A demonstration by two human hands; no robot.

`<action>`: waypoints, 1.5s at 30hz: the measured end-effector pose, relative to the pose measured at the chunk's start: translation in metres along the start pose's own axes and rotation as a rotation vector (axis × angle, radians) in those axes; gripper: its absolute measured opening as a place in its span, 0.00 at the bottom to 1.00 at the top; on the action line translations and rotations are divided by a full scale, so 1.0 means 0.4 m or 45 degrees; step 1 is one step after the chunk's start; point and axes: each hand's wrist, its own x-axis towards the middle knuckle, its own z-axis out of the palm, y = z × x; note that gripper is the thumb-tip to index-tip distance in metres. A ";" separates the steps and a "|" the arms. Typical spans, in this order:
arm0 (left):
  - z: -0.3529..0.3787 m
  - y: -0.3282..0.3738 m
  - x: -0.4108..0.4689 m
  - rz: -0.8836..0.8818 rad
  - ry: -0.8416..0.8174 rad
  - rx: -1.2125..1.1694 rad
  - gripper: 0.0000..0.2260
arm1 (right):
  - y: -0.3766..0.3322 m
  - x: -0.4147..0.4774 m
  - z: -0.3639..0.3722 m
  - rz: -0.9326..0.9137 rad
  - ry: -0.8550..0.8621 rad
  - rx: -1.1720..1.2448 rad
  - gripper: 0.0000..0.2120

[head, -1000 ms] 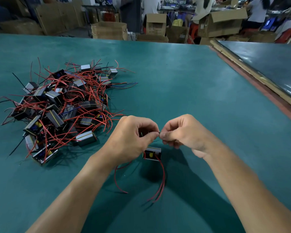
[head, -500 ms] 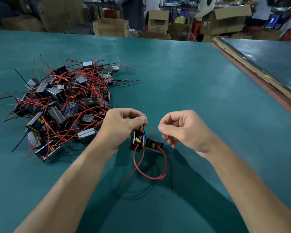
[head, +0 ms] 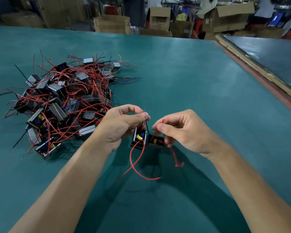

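Two small black transformer modules hang side by side just above the green table (head: 191,91). My left hand (head: 121,126) pinches the thin black lead of the left module (head: 139,137), whose red wire (head: 138,167) loops down onto the table. My right hand (head: 181,130) pinches a short red lead rising from the right module (head: 155,141). The two hands are a small gap apart. Another red wire (head: 176,158) trails below the right module.
A tangled pile of the same modules (head: 60,105) with red and black wires lies to the left. A second table with a wooden edge (head: 252,68) borders the right side. Cardboard boxes (head: 225,17) and people stand beyond the far edge.
My hands were pinched together over one visible module. They have drawn apart, and two modules now hang separately, one from each hand's wire.
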 end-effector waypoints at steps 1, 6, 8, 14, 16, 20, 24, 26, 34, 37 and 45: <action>0.002 -0.001 0.000 -0.003 -0.014 0.014 0.09 | 0.001 0.002 0.000 -0.008 0.018 -0.001 0.10; 0.016 -0.011 -0.002 0.015 -0.039 0.133 0.05 | 0.002 0.005 -0.002 0.004 0.150 0.061 0.10; 0.021 -0.013 -0.002 0.022 -0.043 0.153 0.03 | 0.004 0.005 -0.007 0.016 0.220 0.090 0.08; 0.019 -0.016 0.000 0.000 -0.050 0.172 0.02 | 0.005 0.008 -0.010 -0.025 0.308 0.088 0.09; 0.019 -0.017 0.000 0.007 -0.067 0.210 0.04 | 0.007 0.009 -0.009 -0.037 0.350 0.069 0.09; 0.020 -0.023 0.001 0.057 -0.069 0.365 0.12 | 0.009 0.011 -0.010 -0.052 0.409 0.013 0.10; 0.022 -0.033 0.002 0.215 -0.003 0.532 0.09 | 0.012 0.015 -0.012 -0.065 0.461 0.025 0.09; 0.021 -0.040 0.007 0.269 0.068 0.599 0.06 | 0.013 0.017 -0.015 -0.081 0.494 0.032 0.08; 0.024 -0.056 0.016 0.487 0.331 0.959 0.03 | 0.014 0.020 -0.019 -0.095 0.513 0.046 0.08; 0.025 -0.055 0.015 0.565 0.356 0.988 0.03 | 0.015 0.020 -0.019 -0.069 0.492 0.064 0.08; 0.023 -0.055 0.016 0.485 0.340 0.875 0.03 | 0.001 0.017 -0.041 0.071 0.427 0.166 0.09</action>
